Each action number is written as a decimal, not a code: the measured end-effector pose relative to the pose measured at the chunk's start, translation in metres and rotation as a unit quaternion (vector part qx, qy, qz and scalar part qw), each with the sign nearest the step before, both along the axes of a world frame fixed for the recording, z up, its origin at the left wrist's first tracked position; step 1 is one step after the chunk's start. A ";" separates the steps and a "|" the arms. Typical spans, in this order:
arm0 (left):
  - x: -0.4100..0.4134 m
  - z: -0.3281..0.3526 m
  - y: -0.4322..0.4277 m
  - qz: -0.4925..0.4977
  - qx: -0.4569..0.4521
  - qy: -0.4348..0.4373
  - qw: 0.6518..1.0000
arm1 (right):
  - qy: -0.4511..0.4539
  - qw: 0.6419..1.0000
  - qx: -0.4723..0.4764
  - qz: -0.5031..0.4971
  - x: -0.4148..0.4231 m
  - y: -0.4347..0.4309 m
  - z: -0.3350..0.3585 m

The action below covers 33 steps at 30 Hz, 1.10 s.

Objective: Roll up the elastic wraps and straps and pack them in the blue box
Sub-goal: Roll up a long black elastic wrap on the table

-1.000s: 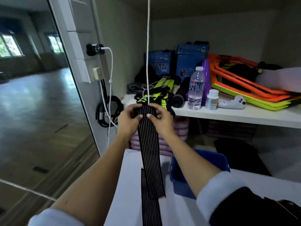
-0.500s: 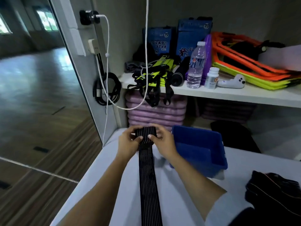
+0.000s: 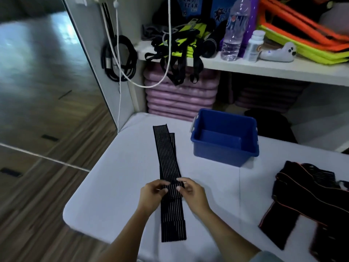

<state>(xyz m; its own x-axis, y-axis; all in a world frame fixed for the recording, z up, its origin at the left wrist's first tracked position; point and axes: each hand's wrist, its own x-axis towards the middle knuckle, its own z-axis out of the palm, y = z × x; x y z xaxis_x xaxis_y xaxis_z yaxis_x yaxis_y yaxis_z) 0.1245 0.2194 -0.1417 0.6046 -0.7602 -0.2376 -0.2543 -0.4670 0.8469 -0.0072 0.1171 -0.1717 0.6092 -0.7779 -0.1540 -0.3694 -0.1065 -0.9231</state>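
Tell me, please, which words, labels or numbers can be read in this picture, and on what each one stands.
"CKY STAR", first letters cut off by the frame: left blue carton on the shelf.
Right blue carton: a star logo and cut-off letters, not readable.
Water bottle label: blurred.
White pill bottle label: too blurred.
White device: a small blue mark, unreadable.
Blue box and striped wrap: no text shows.

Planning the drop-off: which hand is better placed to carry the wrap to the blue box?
Likely the right hand: it pinches the wrap on the side nearer the blue box.
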 end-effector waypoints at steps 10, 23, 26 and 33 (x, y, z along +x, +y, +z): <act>-0.046 -0.023 0.040 0.070 0.035 0.085 0.993 | 0.059 0.997 0.039 0.019 -0.031 0.035 -0.022; -0.072 -0.027 0.052 0.145 0.087 0.022 0.985 | 0.105 0.994 0.012 -0.015 -0.050 0.064 -0.019; -0.076 -0.028 0.054 0.173 0.122 0.027 0.977 | 0.116 0.991 0.053 -0.024 -0.052 0.070 -0.021; -0.086 -0.031 0.059 0.180 0.138 0.038 0.973 | 0.134 0.989 0.047 -0.037 -0.059 0.081 -0.022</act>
<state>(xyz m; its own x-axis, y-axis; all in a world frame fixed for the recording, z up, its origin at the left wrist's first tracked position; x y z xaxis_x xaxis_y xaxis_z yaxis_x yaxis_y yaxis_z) 0.0389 0.2785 -0.1725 0.7921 -0.4037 -0.4578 0.0260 -0.7270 0.6862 -0.0659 0.1976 -0.1940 0.4779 -0.7934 -0.3769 -0.6063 0.0125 -0.7951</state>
